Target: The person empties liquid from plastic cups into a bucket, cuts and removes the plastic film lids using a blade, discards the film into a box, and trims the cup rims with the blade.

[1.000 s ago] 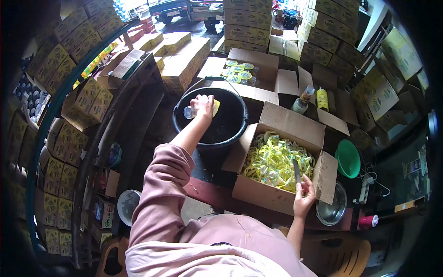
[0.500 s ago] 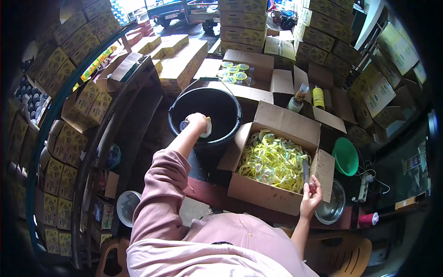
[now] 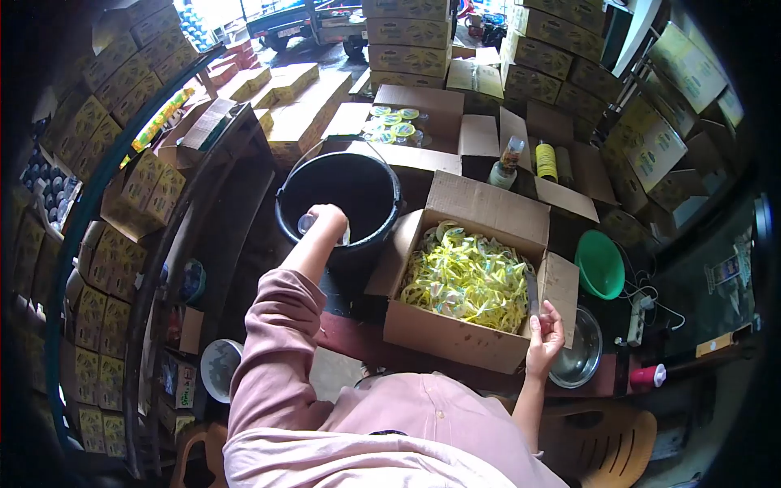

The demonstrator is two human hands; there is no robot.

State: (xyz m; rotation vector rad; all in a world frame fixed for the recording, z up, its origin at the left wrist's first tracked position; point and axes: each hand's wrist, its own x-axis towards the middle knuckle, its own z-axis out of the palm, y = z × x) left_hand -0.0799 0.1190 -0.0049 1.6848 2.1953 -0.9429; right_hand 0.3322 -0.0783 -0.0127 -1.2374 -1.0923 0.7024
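Note:
Over the front part of a black bucket [image 3: 290, 227], my left hand [image 3: 329, 220] is closed round a clear plastic cup [image 3: 307, 223]. Part of the cup is hidden behind the fingers. My right hand [image 3: 546, 329] pinches a knife [image 3: 533, 291] with its dark blade pointing up and away, at the right inner side of an open cardboard box [image 3: 455, 339]. A heap of yellow and clear plastic strips [image 3: 468, 276] fills that box.
Behind stands an open carton [image 3: 435, 99] of lidded cups [image 3: 394, 124]. A bottle [image 3: 504, 163] and a yellow roll [image 3: 546, 161] are at its right. On the right are a green basin [image 3: 600, 264], glass bowl [image 3: 579, 358], power strip [image 3: 639, 320] and pink spool [image 3: 648, 376].
The whole view has shifted, so the bucket and box appear further left. In my left hand, the pale yellow-white piece that showed beside the fingers is now barely visible.

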